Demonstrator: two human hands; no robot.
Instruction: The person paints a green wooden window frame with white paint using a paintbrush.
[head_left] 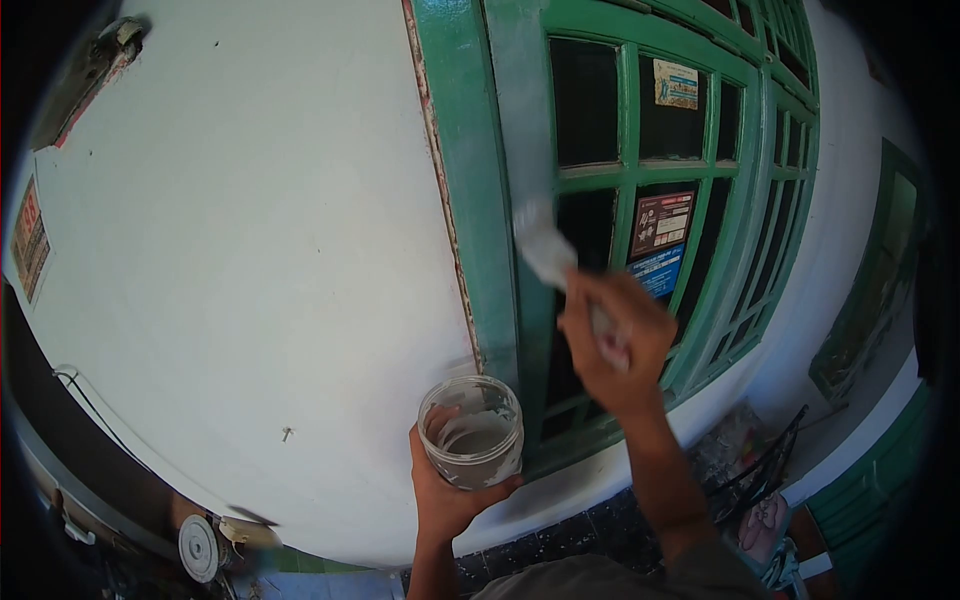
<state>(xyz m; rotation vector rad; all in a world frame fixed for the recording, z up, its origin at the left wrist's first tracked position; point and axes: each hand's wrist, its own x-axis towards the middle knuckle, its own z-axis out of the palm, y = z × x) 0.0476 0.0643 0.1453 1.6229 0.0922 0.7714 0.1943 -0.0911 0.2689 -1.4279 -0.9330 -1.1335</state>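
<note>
My right hand [615, 335] is wrapped round the handle of a paintbrush [547, 248], blurred by motion. Its pale bristles are against the green window frame [530, 130], where a greyish-white coat covers part of the wood. Lower down, my left hand [450, 500] holds a clear round jar [470, 432] from beneath and the side. Grey-white paint lies inside the jar and is smeared on its walls. The jar is just below the left edge of the frame, its mouth facing up.
White wall [250, 250] spreads to the left, with a small hook low on it. Dark window panes carry stickers [662, 222]. At lower right are a pink item [763, 522] and clutter on the dark floor. A round white lid-like object [200, 548] is at lower left.
</note>
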